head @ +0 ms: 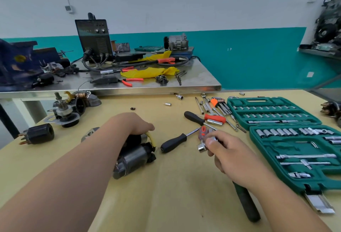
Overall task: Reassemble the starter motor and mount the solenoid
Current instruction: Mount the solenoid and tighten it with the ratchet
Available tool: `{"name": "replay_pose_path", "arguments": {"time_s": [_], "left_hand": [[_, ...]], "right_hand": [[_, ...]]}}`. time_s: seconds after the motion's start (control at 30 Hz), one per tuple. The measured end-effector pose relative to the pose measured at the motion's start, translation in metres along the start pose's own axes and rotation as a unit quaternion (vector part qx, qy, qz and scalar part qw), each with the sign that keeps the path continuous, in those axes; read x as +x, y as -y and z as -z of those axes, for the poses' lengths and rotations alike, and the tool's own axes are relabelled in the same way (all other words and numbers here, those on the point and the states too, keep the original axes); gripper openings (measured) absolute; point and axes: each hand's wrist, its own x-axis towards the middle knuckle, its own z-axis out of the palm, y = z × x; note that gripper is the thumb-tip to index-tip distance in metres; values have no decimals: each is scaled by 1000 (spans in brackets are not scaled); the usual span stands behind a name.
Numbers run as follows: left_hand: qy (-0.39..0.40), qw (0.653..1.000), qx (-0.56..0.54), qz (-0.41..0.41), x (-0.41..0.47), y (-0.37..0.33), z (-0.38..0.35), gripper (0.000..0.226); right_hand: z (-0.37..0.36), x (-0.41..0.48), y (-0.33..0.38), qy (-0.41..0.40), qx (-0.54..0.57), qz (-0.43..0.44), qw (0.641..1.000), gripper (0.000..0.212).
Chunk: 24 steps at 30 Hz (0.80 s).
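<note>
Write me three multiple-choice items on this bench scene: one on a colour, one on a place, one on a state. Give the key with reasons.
1. The cloth on the steel table is:
A. red
B. yellow
C. white

2. The starter motor lies:
A. in a bucket
B. on the floor
C. on the wooden bench, under the left hand

3. The right hand:
A. grips a ratchet with a socket on it
B. lies flat and empty
C. holds a hammer

Key:
1 B: the crumpled cloth is plainly yellow.
2 C: the left hand's fingers curl over the motor, which sits on the bench.
3 A: the fingers wrap the ratchet near its head, and the handle runs back under the wrist.
</note>
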Motion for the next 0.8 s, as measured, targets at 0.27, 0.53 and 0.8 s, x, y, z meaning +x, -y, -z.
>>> {"name": "replay_pose_path", "arguments": {"time_s": [0.27,0.53,0.8], "left_hand": [[-189,961,-166,-116,-49,33,-4,42],[-306,840,-398,-205,-96,78,-15,32],[-357,793,-422,-256,-115,96,-26,32]], "right_hand": [[-14,-3,13,47,-38,41,997,12],[-76,10,82,118,-105,145,977,5],[-94,-3,98,185,-204,217,936,4]]}}
